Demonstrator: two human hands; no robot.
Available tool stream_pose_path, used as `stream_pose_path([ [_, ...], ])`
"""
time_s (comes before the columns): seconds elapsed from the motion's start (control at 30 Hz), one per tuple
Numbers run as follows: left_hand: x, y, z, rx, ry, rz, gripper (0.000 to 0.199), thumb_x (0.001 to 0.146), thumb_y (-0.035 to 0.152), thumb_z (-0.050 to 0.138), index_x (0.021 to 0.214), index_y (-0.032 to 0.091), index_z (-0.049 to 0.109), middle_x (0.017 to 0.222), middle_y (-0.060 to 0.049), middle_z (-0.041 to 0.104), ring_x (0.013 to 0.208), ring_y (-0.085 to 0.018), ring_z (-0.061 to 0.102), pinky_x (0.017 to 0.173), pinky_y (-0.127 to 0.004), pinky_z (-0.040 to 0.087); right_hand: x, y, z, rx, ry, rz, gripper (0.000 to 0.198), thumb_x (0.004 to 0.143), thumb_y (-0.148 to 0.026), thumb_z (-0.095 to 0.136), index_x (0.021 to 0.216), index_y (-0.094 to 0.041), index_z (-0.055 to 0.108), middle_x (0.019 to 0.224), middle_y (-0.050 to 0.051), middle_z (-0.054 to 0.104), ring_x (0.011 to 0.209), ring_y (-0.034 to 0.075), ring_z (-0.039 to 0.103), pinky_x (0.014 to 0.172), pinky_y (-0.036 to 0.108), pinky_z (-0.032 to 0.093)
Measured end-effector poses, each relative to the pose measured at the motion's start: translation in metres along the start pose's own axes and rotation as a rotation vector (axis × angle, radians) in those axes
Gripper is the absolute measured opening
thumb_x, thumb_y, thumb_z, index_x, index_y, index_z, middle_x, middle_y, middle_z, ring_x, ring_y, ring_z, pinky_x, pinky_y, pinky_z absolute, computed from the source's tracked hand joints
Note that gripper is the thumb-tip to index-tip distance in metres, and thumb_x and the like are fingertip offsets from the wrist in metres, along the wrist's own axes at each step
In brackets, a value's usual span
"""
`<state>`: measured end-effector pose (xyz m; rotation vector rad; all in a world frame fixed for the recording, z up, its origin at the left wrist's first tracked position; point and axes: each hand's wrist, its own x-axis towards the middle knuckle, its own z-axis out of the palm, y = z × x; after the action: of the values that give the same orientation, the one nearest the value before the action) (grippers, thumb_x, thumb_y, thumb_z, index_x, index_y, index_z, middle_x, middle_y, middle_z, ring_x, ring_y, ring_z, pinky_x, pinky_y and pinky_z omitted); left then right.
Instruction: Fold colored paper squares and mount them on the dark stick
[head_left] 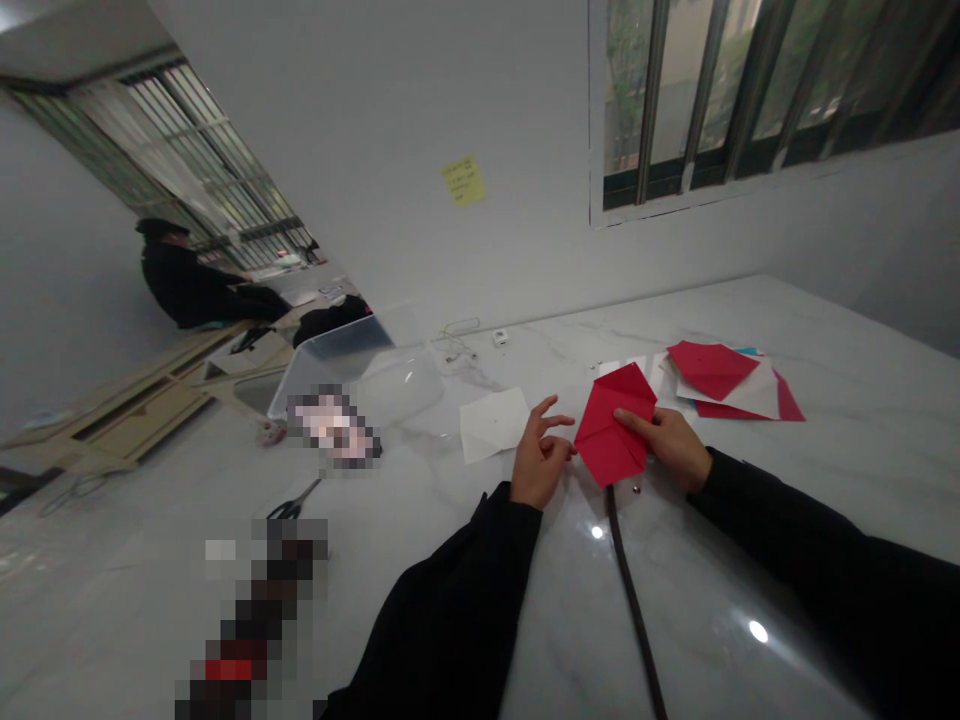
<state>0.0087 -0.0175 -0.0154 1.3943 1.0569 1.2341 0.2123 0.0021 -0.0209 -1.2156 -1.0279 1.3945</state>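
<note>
I hold a folded piece of red paper [619, 425] up over the bench [862, 410], just to the right of the white sheet [491, 427]. My right hand [660, 435] pinches it by its right side, with my thumb flat on the front and my other fingers behind. My left hand [544, 455] is between the white sheet and the red paper. Its top fingers are spread apart and bent a bit, and its tips are right at the red paper's left corner. I cannot tell if they pinch it. The red paper has fold lines and pointy corners.

A pile of papers [712, 370], red and white with a bit of blue, lies farther to the right of the white sheet. A dark cord [628, 580] runs on the bench, right of the white sheet and nearer to me. A clear box [345, 355] sits left of the white sheet. Black scissors [286, 509] lie to its left too, nearer to me. A small white block [501, 338] is behind the white sheet. High above it, a yellow note [463, 180] sticks to the wall. A person in black [184, 280] sits far off to its left.
</note>
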Motion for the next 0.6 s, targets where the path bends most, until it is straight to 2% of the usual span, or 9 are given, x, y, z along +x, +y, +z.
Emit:
stream_pose_path([
  [0.13,-0.008,0.005,0.006,0.125,-0.158,0.109,0.061,0.075,0.012,0.068,0.132,0.027,0.053,0.134,-0.010,0.052,0.089,-0.013,0.064,0.074,-0.023,0.053,0.001,0.003,0.001,0.070,0.041,-0.014,0.040,0.069,-0.050,0.080,0.088,-0.016,0.073,0.091,0.009,0.077,0.075,0.023,0.071,0.066,0.032,0.057],
  [0.2,-0.012,0.007,0.010,0.138,-0.204,0.139,0.050,0.073,0.014,0.072,0.121,0.025,0.062,0.137,-0.011,0.049,0.103,-0.018,0.062,0.078,-0.025,0.054,-0.001,0.003,0.003,0.076,0.026,-0.023,0.040,0.069,-0.050,0.081,0.090,-0.016,0.073,0.092,0.009,0.077,0.077,0.023,0.071,0.068,0.033,0.057],
  [0.27,-0.014,0.008,0.013,0.134,-0.208,0.142,0.034,0.072,0.017,0.076,0.105,0.021,0.069,0.136,-0.011,0.048,0.109,-0.022,0.060,0.080,-0.027,0.055,-0.004,0.002,0.005,0.060,0.011,-0.023,0.040,0.069,-0.050,0.080,0.090,-0.017,0.073,0.092,0.009,0.077,0.077,0.024,0.071,0.067,0.033,0.057],
  [0.37,-0.014,0.007,0.014,0.108,-0.141,0.113,0.016,0.073,0.025,0.078,0.085,0.016,0.072,0.131,-0.012,0.051,0.104,-0.022,0.062,0.080,-0.030,0.056,-0.007,-0.001,0.007,0.035,0.000,-0.007,0.042,0.069,-0.052,0.080,0.091,-0.016,0.073,0.090,0.009,0.076,0.074,0.023,0.069,0.063,0.032,0.056],
  [0.43,-0.012,0.004,0.014,0.083,-0.079,0.102,0.017,0.073,0.029,0.079,0.080,0.015,0.070,0.128,-0.012,0.053,0.104,-0.022,0.062,0.082,-0.031,0.056,-0.009,-0.001,0.008,0.007,-0.013,-0.001,0.043,0.069,-0.053,0.079,0.089,-0.016,0.073,0.086,0.008,0.075,0.069,0.021,0.067,0.060,0.030,0.053],
  [0.5,-0.010,0.001,0.012,0.059,-0.025,0.106,0.020,0.073,0.030,0.079,0.079,0.014,0.069,0.123,-0.011,0.056,0.105,-0.022,0.062,0.083,-0.030,0.054,-0.011,0.000,0.009,-0.061,-0.027,-0.004,0.044,0.068,-0.055,0.079,0.081,-0.014,0.070,0.074,0.006,0.072,0.059,0.017,0.061,0.052,0.028,0.047],
  [0.6,-0.008,-0.003,0.011,0.059,0.008,0.066,0.024,0.073,0.033,0.078,0.081,0.015,0.066,0.099,-0.007,0.064,0.086,-0.016,0.062,0.074,-0.026,0.052,-0.013,0.004,0.010,-0.149,-0.063,-0.013,0.046,0.068,-0.059,0.077,0.068,-0.015,0.062,0.058,0.000,0.060,0.050,0.012,0.049,0.046,0.025,0.035],
])
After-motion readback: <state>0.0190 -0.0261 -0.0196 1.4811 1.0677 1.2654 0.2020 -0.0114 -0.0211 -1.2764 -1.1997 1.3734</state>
